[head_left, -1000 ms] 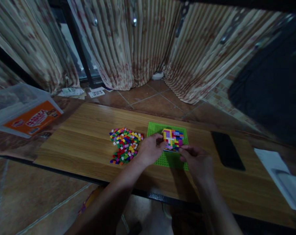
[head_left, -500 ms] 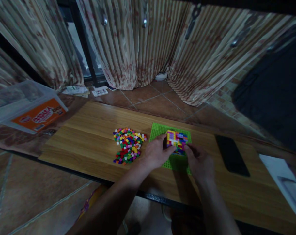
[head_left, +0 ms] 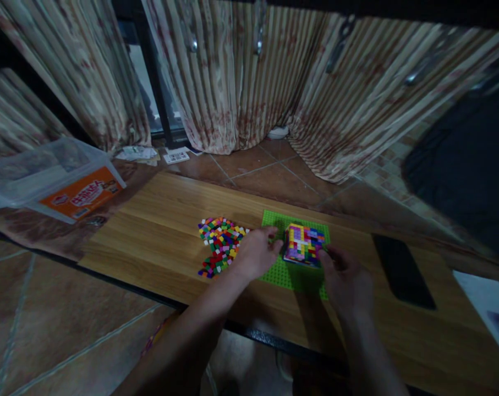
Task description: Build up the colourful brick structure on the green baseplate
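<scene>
A block of multicoloured toy bricks (head_left: 302,245) stands on a green studded baseplate (head_left: 279,273). To its left, my left hand (head_left: 257,253) is apart from it, with the fingers spread and nothing visible in them. The hand hovers by the right edge of a pile of loose bricks (head_left: 216,234) and covers part of that pile. My right hand (head_left: 348,278) is at the block's right side, thumb and bent fingers closed against its edge. Whether a single small brick is also between those fingertips is hidden.
A black phone-like slab (head_left: 401,269) lies right of the baseplate on the wooden table (head_left: 150,220). White paper (head_left: 484,302) is at the far right. A clear plastic tub (head_left: 59,170) with an orange label stands at the left. Striped curtains (head_left: 249,82) hang behind.
My left hand has let go of the block's left side and moved left, its fingers opening. My right hand stays at the block's right side. The whole view has shifted slightly.
</scene>
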The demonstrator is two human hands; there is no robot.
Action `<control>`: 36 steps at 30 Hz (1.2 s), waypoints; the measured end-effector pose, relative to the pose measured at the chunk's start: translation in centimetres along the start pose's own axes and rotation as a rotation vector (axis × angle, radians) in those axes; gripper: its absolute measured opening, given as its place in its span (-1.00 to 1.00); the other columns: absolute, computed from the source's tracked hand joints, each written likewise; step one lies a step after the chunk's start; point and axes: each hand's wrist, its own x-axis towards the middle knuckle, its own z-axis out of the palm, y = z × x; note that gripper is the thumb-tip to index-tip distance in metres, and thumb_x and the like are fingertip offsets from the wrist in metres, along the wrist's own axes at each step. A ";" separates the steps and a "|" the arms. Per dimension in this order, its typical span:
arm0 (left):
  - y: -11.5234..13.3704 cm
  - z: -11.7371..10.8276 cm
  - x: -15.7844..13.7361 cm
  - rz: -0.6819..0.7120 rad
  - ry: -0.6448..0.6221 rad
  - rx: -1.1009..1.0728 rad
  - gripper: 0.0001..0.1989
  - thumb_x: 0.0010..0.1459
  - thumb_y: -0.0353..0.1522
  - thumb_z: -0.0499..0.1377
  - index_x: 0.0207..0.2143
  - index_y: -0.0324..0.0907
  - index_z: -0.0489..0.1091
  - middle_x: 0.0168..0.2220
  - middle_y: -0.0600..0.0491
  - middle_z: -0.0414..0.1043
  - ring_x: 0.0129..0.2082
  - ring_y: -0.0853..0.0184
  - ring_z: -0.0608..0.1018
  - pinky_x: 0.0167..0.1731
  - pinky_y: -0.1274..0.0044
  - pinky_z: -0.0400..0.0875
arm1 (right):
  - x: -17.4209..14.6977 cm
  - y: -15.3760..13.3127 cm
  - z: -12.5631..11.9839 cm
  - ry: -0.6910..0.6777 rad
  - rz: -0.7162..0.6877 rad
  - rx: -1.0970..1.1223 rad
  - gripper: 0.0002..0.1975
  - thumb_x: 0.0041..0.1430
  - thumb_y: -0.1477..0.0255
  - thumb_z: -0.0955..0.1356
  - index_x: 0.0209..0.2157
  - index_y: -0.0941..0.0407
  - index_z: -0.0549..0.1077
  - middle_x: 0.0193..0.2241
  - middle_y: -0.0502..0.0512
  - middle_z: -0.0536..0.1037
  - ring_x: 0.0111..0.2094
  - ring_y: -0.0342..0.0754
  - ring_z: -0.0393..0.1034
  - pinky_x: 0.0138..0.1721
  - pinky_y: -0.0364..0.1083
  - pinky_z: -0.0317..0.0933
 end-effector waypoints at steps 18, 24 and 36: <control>-2.9 -2.7 1.0 0.100 0.081 0.434 -0.77 0.00 -0.52 0.11 -0.41 -0.15 0.56 -0.22 -0.05 0.51 -0.12 0.19 0.46 -0.01 0.34 0.28 | -0.1 0.3 0.0 0.011 -0.023 0.047 -0.52 0.06 0.07 0.32 -0.21 0.19 0.57 -0.36 0.23 0.63 -0.42 0.07 0.48 -0.40 -0.04 0.25; -2.9 -2.6 1.2 0.148 0.093 0.413 -0.79 0.05 -0.51 0.09 -0.44 -0.17 0.53 -0.25 -0.04 0.52 -0.16 0.22 0.48 -0.04 0.37 0.31 | -0.1 0.1 -0.1 0.007 0.009 0.045 -0.53 0.06 0.08 0.33 -0.21 0.18 0.57 -0.37 0.23 0.62 -0.42 0.06 0.48 -0.40 -0.05 0.25; -1.1 -1.1 1.2 0.167 -0.044 -0.361 -0.83 0.14 -0.39 0.12 -0.26 -0.20 0.48 -0.40 0.08 0.52 -0.41 0.40 0.51 -0.36 0.59 0.39 | -1.0 -0.8 0.4 0.175 -0.237 0.230 -0.70 0.14 0.22 0.32 -0.28 0.14 0.55 -0.29 0.18 0.58 -0.29 0.02 0.47 -0.22 0.00 0.33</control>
